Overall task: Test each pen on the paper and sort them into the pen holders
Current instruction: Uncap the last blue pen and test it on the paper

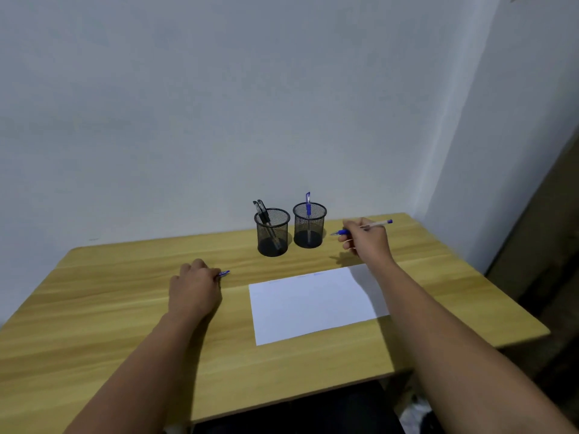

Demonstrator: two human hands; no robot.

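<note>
While the right hand (365,238) hangs above the wooden desk (125,308) just right of the pen holders, its fingers are curled tight round a blue pen (360,228). That pen lies nearly level, its long axis running from about 8 o'clock to 2 o'clock: writing tip toward the right holder (309,225), blue end cap out toward the desk's far right corner. At 9 o'clock from the paper (313,303), the left hand (194,288) rests knuckles-up on the desk, fingers folded over a small blue piece (224,273) that pokes out toward 2 o'clock; what it is cannot be told. One blue pen stands upright in the right holder; black pens lean toward 11 o'clock in the left holder (272,232).
</note>
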